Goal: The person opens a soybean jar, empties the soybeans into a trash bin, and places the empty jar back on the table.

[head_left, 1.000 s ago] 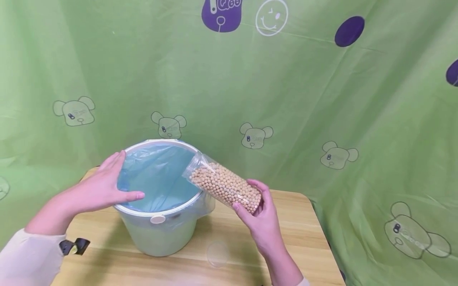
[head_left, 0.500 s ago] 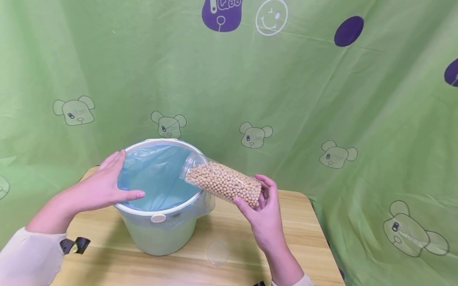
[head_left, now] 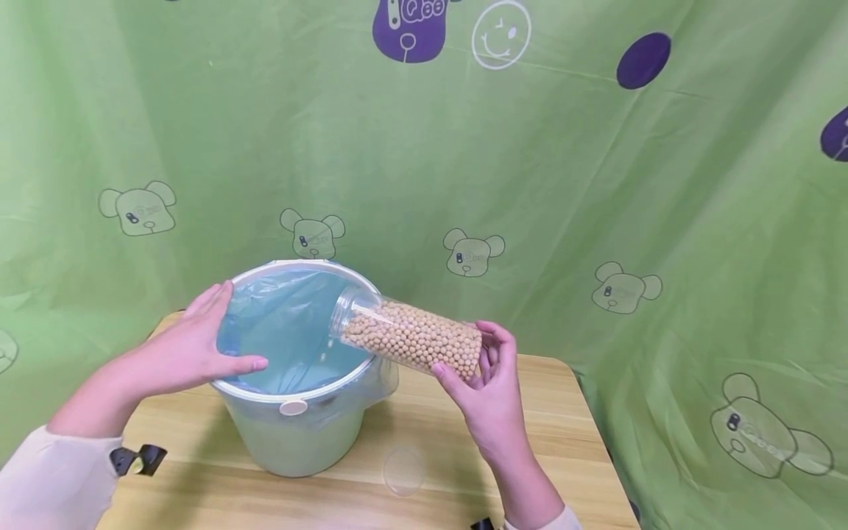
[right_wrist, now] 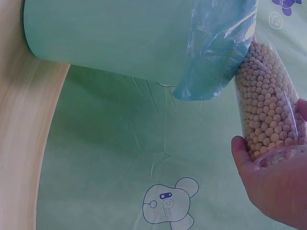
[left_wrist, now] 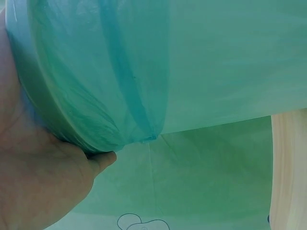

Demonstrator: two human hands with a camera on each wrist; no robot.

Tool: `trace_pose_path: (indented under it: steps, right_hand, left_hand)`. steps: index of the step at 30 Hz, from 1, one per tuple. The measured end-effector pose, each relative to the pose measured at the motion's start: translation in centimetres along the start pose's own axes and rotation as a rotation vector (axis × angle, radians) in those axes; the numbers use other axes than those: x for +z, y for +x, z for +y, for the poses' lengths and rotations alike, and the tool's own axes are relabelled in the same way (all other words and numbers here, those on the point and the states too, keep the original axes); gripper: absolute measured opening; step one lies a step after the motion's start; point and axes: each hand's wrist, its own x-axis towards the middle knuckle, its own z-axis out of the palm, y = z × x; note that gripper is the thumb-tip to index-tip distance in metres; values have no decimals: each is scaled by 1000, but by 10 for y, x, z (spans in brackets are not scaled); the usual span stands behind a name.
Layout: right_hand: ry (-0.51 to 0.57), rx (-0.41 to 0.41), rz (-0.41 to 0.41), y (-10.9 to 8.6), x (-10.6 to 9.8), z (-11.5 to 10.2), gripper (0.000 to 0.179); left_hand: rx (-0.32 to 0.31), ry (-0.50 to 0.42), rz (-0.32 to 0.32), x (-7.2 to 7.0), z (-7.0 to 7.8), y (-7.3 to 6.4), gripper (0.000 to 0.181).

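Observation:
My right hand (head_left: 493,397) grips the base of a clear jar (head_left: 361,302) filled with soybeans (head_left: 414,335). The jar lies tilted, its uncapped mouth over the right side of a pale green bucket (head_left: 298,434). A few soybeans drop from the mouth into the blue plastic bag (head_left: 281,309) lining the bucket. My left hand (head_left: 182,350) rests on the bucket's left rim, fingers straight and thumb reaching over the opening. In the right wrist view, thumb and fingers wrap the jar (right_wrist: 266,100) near its bottom. The left wrist view shows the left hand (left_wrist: 48,177) against the rim.
The bucket stands on a wooden table (head_left: 543,427). A clear round disc (head_left: 403,471) lies on the table in front of it. Behind hangs a green curtain (head_left: 563,184) with bear prints. Part of the bag (head_left: 384,379) hangs over the bucket's right side.
The jar's mouth has moved left over the bucket, and the jar has turned nearer to level. Soybeans have started falling out. My left hand has kept its place on the rim.

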Motion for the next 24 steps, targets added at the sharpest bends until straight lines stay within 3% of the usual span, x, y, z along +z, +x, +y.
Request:
trace_pose_path:
  steps: [24]
  right_hand:
    - [-42, -3, 9, 0, 0, -9, 87]
  left_hand:
    - [-2, -4, 1, 0, 1, 0, 147]
